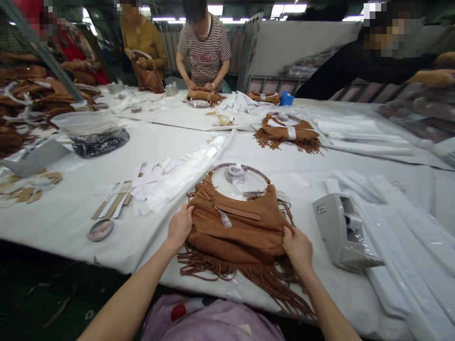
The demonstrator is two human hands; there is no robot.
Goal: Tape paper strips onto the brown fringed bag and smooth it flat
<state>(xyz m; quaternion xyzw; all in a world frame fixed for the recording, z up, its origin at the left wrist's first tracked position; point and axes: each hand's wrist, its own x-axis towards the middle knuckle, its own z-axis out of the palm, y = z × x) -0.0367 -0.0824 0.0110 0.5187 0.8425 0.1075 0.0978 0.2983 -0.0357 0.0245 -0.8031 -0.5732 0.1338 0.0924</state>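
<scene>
A brown fringed handbag lies on the white-covered table in front of me, its fringe spilling toward the near edge. My left hand grips its left side, the thumb on top and the other fingers mostly hidden. On the opposite side, my right hand pinches the bag's edge in the same way. The bag's wrapped handle arches away from me. A zipper pull in clear wrapping hangs on the front. Inside the handle's arch sits a roll with pale wrapping.
A grey tape dispenser stands right, beside long white wrapped strips. Left are a tape roll, paper strips and a clear bag with black contents. Another fringed bag lies farther back. Several people work around the table.
</scene>
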